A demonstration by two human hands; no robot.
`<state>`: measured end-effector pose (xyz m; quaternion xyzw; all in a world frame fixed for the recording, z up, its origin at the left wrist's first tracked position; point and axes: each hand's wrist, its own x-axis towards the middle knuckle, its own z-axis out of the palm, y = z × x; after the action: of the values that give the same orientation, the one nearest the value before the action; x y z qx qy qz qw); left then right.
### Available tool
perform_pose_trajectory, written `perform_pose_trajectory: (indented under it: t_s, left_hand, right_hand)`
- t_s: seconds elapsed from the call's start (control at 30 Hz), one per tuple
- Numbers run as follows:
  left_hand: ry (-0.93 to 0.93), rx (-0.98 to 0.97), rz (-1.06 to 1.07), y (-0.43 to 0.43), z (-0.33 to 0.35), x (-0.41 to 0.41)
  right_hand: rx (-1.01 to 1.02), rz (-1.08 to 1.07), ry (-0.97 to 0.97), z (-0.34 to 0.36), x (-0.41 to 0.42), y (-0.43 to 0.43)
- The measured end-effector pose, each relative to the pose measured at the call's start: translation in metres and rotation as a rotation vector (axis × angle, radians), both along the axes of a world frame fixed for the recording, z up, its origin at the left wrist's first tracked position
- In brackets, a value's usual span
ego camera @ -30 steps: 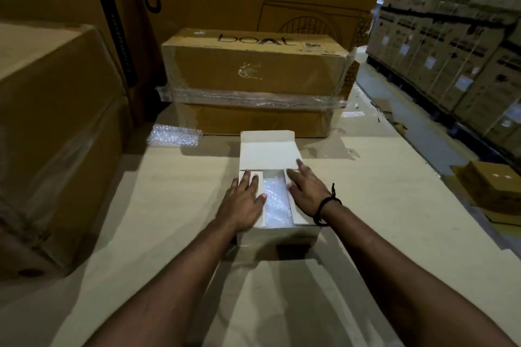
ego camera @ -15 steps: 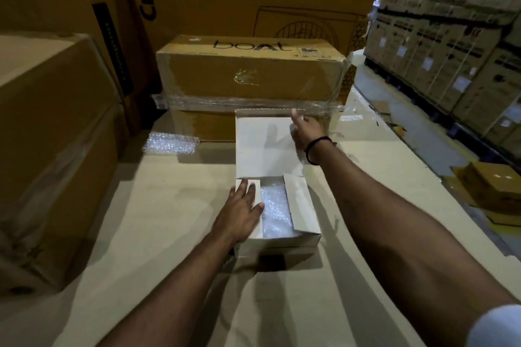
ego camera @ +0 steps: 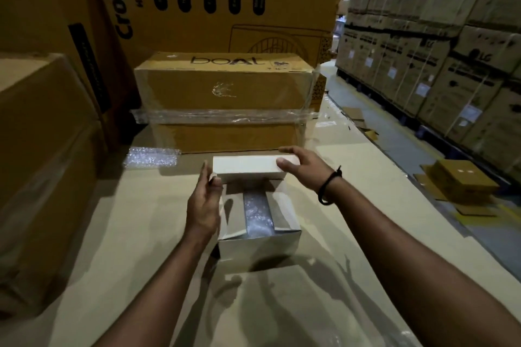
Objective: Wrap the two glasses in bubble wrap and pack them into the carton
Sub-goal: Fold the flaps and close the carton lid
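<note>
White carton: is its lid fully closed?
No: the left hand and right hand hold its lid flap raised, and bubble wrap shows inside the carton.

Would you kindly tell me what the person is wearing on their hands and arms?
The left hand is ungloved, with nothing on its wrist. The right hand is also ungloved; its wrist carries a thin black cord bracelet with a short tail sticking out. No sleeve shows on either arm.
</note>
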<state>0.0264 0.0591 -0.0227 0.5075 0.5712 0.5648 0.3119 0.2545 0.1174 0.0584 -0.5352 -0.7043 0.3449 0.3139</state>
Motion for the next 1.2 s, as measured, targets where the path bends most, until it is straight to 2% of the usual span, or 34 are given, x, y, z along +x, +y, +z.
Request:
perform_pose_trajectory:
  t_s: [0.1, 0.2, 0.33, 0.53, 0.73, 0.8, 0.87, 0.93, 1.07, 1.13, 1.2]
  left_hand:
    - [0.052, 0.001, -0.053, -0.014, -0.007, -0.008]
    - [0.024, -0.005, -0.077, -0.029, -0.015, -0.016]
    - [0.079, -0.039, -0.107, -0.043, -0.025, -0.019]
    - [0.305, -0.081, -0.074, -0.054, -0.04, -0.021]
    - [0.448, -0.064, -0.095, -0.056, -0.036, -0.023]
    - [0.414, -0.064, -0.111, -0.045, -0.024, -0.025]
    - [0.324, -0.151, -0.153, -0.024, -0.007, -0.023]
    - [0.412, -0.288, -0.241, 0.001, 0.005, -0.018]
    - [0.857, -0.477, -0.397, 0.028, -0.002, -0.004]
    - [0.93, -0.489, -0.403, 0.03, -0.008, -0.002]
    - [0.947, -0.477, -0.385, 0.029, -0.012, -0.002]
  right_hand:
    - [0.1, 0.001, -0.008, -0.026, 0.004, -0.022]
    - [0.123, 0.013, -0.001, -0.052, 0.007, -0.043]
    - [0.159, 0.034, -0.016, -0.085, 0.011, -0.058]
    - [0.221, 0.051, -0.069, -0.117, 0.012, -0.066]
    - [0.232, 0.096, -0.147, -0.118, 0.014, -0.067]
    - [0.169, 0.104, -0.147, -0.104, 0.014, -0.06]
    - [0.08, 0.059, -0.13, -0.084, 0.011, -0.042]
    - [0.016, 0.061, -0.256, -0.069, 0.002, -0.019]
    - [-0.066, 0.177, -0.638, -0.072, -0.025, 0.009]
    - [-0.069, 0.185, -0.761, -0.082, -0.033, 0.014]
    - [-0.065, 0.158, -0.786, -0.093, -0.036, 0.014]
